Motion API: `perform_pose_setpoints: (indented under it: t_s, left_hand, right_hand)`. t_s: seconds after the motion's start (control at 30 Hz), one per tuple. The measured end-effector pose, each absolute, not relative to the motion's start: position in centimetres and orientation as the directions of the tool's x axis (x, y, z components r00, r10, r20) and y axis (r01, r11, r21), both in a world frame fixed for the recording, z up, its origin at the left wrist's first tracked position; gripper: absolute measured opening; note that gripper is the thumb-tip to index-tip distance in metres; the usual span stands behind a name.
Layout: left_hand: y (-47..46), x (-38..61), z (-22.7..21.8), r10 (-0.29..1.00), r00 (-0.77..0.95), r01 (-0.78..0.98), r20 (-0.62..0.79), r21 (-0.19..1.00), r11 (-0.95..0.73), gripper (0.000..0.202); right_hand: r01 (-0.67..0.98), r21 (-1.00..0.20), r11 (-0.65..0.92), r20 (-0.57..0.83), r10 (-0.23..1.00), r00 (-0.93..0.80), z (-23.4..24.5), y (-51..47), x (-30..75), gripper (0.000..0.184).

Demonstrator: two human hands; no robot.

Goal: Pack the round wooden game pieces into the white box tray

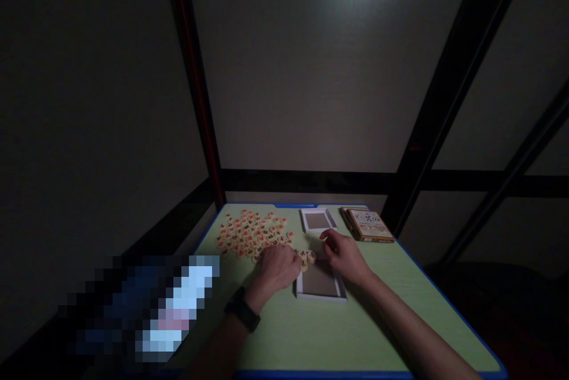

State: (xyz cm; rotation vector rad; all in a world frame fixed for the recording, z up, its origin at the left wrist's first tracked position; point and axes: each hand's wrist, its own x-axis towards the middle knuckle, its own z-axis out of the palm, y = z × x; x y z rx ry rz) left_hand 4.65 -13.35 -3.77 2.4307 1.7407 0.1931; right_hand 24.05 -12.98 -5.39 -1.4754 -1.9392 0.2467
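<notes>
My left hand (279, 266) is low over the table, between the pile of round Chinese chess pieces (249, 235) and the near open box (320, 296). Its fingers are curled down and their tips are hidden. A few pieces (304, 258) with black characters lie at the box's far left corner, right beside that hand. My right hand (343, 254) hovers above the far right side of the same box. Its fingers bend inward toward the thumb, and I cannot make out anything between them. The heaped pieces carry red or black characters.
A second shallow open box (318, 220) lies behind the near one. Stacked flat boxes (368, 224) with a printed lid sit at the far right. The green table (306, 338) has a blue edge. A blurred-out patch (178, 309) covers the left side, and a wall stands behind.
</notes>
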Motion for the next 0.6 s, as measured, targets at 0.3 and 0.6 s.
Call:
perform_pose_setpoints:
  t_s: [0.3, 0.6]
  left_hand:
    - [-13.0, 4.3, -3.9, 0.949, 0.306, 0.932, 0.072, 0.179, -0.314, 0.041]
    - [-14.1, 4.5, -3.8, 0.833, 0.526, 0.822, 0.170, 0.151, -0.549, 0.034]
  right_hand:
    - [0.818, -0.448, 0.361, 0.441, 0.885, -0.149, -5.9, -12.4, 24.1, 0.018]
    - [0.764, -0.417, 0.492, 0.415, 0.851, -0.321, -3.8, -10.4, 21.5, 0.025]
